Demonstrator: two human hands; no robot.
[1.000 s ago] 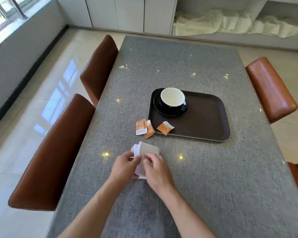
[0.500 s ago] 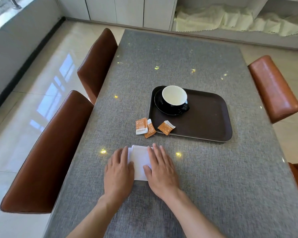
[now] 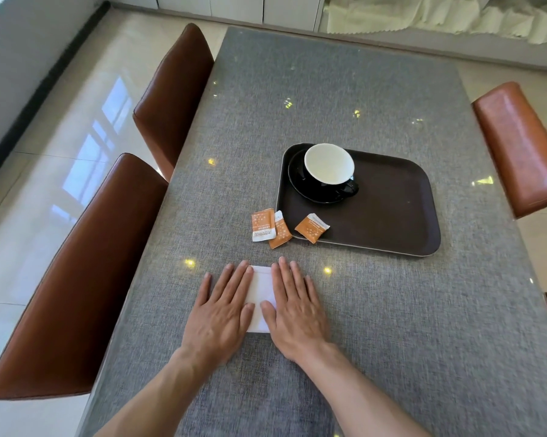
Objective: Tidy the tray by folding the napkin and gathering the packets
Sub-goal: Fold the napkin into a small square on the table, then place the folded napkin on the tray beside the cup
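A folded white napkin (image 3: 261, 290) lies flat on the grey table near me. My left hand (image 3: 220, 313) rests palm down on its left side and my right hand (image 3: 297, 313) on its right side, fingers spread, pressing it flat. Only a strip of napkin shows between the hands. Beyond it, two orange packets (image 3: 263, 224) (image 3: 281, 230) lie overlapping on the table just left of the dark brown tray (image 3: 398, 212). A third orange packet (image 3: 311, 227) sits on the tray's near left rim.
A black cup (image 3: 329, 171) with a white inside stands on a black saucer in the tray's far left corner. Brown leather chairs (image 3: 76, 279) (image 3: 174, 89) line the table's left side; another chair (image 3: 521, 146) stands at the right. Pale cloth lies on a shelf behind.
A second ago both hands pinched the napkin while folding it. Now they lie flat on it, pressing it onto the table. The camera has tilted slightly.
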